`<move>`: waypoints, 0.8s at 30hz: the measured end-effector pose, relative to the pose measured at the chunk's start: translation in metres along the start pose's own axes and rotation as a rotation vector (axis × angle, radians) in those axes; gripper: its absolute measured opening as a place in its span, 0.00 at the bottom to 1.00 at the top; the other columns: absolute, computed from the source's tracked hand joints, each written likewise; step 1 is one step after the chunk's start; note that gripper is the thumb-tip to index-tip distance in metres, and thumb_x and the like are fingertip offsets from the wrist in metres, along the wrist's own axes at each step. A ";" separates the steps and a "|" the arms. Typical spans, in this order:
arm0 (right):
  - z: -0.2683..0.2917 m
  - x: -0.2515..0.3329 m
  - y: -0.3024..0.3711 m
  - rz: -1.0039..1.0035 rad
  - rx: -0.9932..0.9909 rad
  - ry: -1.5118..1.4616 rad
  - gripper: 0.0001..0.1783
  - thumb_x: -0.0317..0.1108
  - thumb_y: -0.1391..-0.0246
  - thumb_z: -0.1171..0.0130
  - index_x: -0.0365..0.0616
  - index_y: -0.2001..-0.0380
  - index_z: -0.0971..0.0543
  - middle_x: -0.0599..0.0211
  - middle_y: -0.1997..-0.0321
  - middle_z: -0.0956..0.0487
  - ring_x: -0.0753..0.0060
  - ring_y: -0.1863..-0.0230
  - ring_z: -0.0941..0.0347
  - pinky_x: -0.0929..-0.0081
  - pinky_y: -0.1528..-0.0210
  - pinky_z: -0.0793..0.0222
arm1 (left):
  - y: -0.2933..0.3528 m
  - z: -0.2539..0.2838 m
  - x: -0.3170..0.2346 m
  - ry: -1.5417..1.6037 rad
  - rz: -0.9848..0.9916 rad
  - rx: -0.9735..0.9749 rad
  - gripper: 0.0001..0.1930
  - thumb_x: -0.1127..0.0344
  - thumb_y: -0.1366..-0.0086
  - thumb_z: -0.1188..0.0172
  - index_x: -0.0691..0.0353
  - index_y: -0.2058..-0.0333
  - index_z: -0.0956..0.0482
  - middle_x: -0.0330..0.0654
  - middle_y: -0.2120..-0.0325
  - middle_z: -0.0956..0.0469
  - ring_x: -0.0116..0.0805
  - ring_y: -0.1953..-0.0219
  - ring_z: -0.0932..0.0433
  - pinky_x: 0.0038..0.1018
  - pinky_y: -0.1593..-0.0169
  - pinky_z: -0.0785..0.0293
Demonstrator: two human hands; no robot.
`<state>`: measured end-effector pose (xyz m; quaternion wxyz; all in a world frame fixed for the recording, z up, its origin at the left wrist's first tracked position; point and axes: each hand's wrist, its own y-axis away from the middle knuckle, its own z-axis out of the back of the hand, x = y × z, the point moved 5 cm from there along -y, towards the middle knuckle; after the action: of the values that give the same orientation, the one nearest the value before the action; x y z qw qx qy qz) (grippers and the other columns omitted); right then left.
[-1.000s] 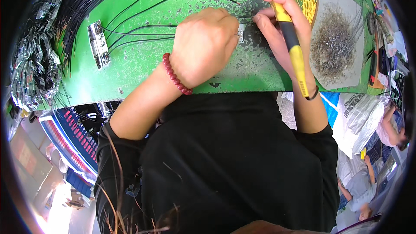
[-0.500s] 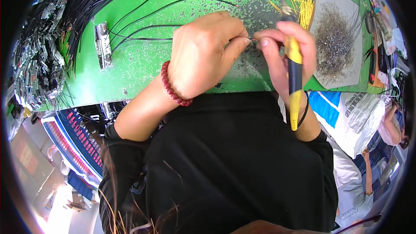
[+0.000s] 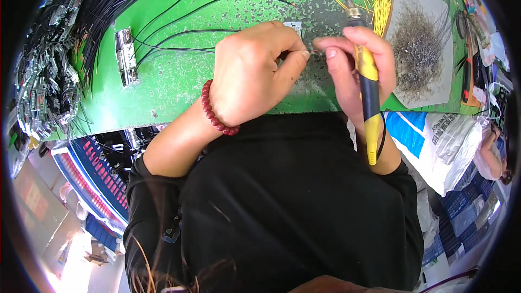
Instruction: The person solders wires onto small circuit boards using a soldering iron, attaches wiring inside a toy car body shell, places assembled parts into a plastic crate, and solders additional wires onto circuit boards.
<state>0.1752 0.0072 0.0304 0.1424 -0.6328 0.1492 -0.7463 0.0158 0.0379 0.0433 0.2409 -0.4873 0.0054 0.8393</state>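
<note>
My left hand (image 3: 258, 70) is closed, thumb and forefinger pinched around the end of a black wire (image 3: 195, 49). A thin reddish tip of that wire pokes out toward my right fingers. Several black wires run left to a shiny silver metal piece (image 3: 126, 57) lying on the green tabletop (image 3: 168, 84). Behind my left knuckles shows part of a small white board (image 3: 293, 26), mostly hidden. My right hand (image 3: 374, 68) grips a yellow-and-black soldering iron (image 3: 370, 87), its metal end pointing up and away. The right thumb and forefinger sit just beside the wire tip, slightly apart from it.
At the far right lies a grey board (image 3: 420, 49) covered in dark debris. Yellow wires (image 3: 381, 5) are beside it. Bundles of black wires (image 3: 108, 5) and a heap of shiny parts (image 3: 49, 81) fill the left. A white bag (image 3: 434, 146) is below the table edge.
My right fingertips have drawn slightly away from my left ones, leaving a small gap. Part of the white board now shows behind my left hand. A person at lower right has mostly left view.
</note>
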 end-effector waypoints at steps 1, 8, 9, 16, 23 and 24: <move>0.002 -0.002 0.000 -0.068 -0.011 -0.046 0.20 0.17 0.49 0.40 0.36 0.52 0.30 0.60 0.61 0.22 0.73 0.62 0.20 0.82 0.65 0.24 | 0.000 0.000 0.000 -0.018 -0.016 0.017 0.02 0.78 0.47 0.37 0.67 0.74 0.22 0.43 0.78 0.23 0.33 0.75 0.24 0.25 0.72 0.29; 0.004 -0.001 0.000 -0.160 0.015 -0.131 0.21 0.17 0.49 0.40 0.36 0.51 0.31 0.61 0.57 0.26 0.71 0.60 0.20 0.82 0.65 0.24 | 0.002 0.002 -0.002 0.004 0.002 -0.003 0.03 0.79 0.48 0.36 0.67 0.74 0.21 0.42 0.77 0.22 0.33 0.74 0.23 0.24 0.70 0.28; 0.005 0.001 0.000 -0.133 -0.007 -0.159 0.21 0.17 0.48 0.40 0.36 0.51 0.31 0.61 0.57 0.26 0.70 0.61 0.19 0.81 0.64 0.24 | 0.002 0.003 -0.004 0.004 -0.021 -0.008 0.04 0.80 0.49 0.35 0.67 0.75 0.21 0.42 0.77 0.22 0.33 0.74 0.23 0.24 0.70 0.28; 0.003 0.004 -0.003 -0.110 0.015 -0.134 0.20 0.17 0.48 0.41 0.36 0.51 0.31 0.60 0.57 0.26 0.68 0.61 0.19 0.80 0.63 0.23 | 0.003 0.003 -0.010 -0.024 -0.130 -0.049 0.05 0.80 0.50 0.35 0.66 0.74 0.21 0.42 0.77 0.22 0.35 0.74 0.23 0.25 0.70 0.27; -0.002 -0.001 -0.008 -0.243 0.044 -0.171 0.25 0.18 0.52 0.36 0.40 0.50 0.30 0.66 0.71 0.21 0.84 0.71 0.26 0.88 0.72 0.32 | 0.004 0.003 -0.011 -0.065 -0.151 -0.046 0.05 0.80 0.50 0.34 0.66 0.74 0.20 0.42 0.75 0.21 0.33 0.73 0.22 0.25 0.70 0.26; -0.003 -0.001 -0.008 -0.219 0.037 -0.175 0.24 0.19 0.52 0.36 0.40 0.51 0.29 0.66 0.70 0.21 0.84 0.71 0.26 0.87 0.72 0.32 | 0.004 0.003 -0.008 0.022 -0.081 -0.026 0.04 0.79 0.48 0.35 0.66 0.74 0.21 0.41 0.75 0.21 0.31 0.73 0.22 0.24 0.70 0.27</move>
<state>0.1722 0.0149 0.0324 0.0844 -0.7051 0.0525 -0.7021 0.0154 0.0314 0.0504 0.2682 -0.4995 -0.0225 0.8235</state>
